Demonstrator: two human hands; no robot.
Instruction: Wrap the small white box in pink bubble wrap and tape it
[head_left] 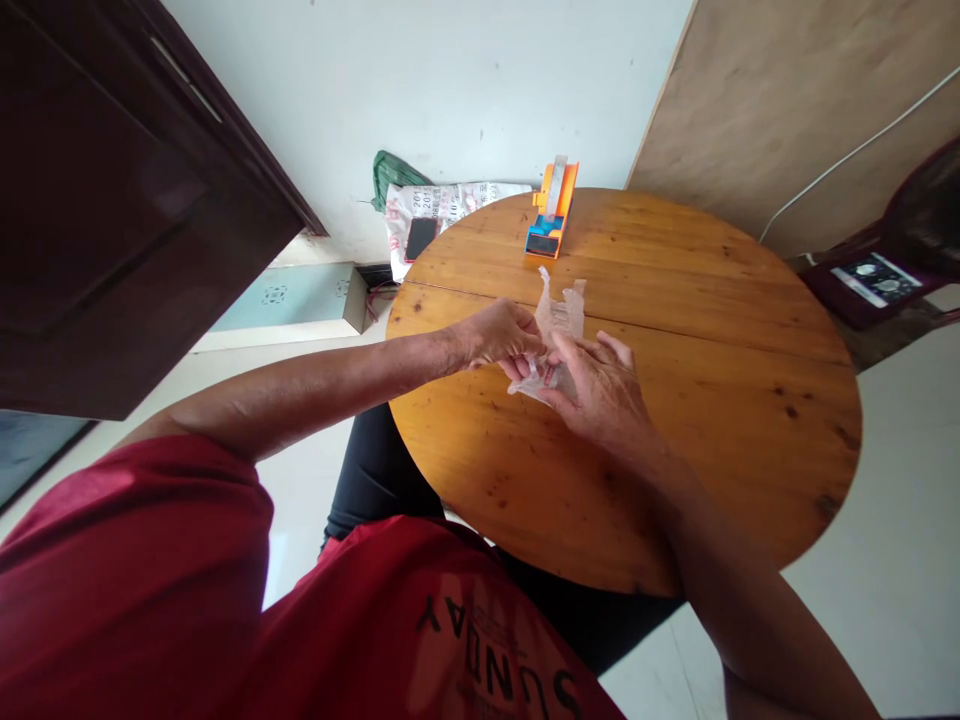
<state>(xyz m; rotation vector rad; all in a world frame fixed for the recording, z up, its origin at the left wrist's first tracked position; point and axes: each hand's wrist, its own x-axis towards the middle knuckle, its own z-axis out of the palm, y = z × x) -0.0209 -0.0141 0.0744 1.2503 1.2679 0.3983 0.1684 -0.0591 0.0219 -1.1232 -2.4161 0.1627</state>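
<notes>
A thin, crumpled, see-through plastic bag (564, 314) lies over the middle of the wooden table, its two strap-like ends pointing away from me. My left hand (501, 338) is closed, pinching the near left edge of the bag between thumb and fingers. From the right, my right hand (604, 388) grips the bag's near part with thumb and index finger, while its other fingers stretch over the plastic. Both hands are close together, just above the tabletop. Whether anything lies inside the bag I cannot tell.
The round wooden table (712, 400) is in front of me. At its far edge stands an orange and blue tape dispenser (553, 210). Behind the left rim are a dark phone-like object (420, 240), a printed white bag (450, 200) and a green bag (396, 172).
</notes>
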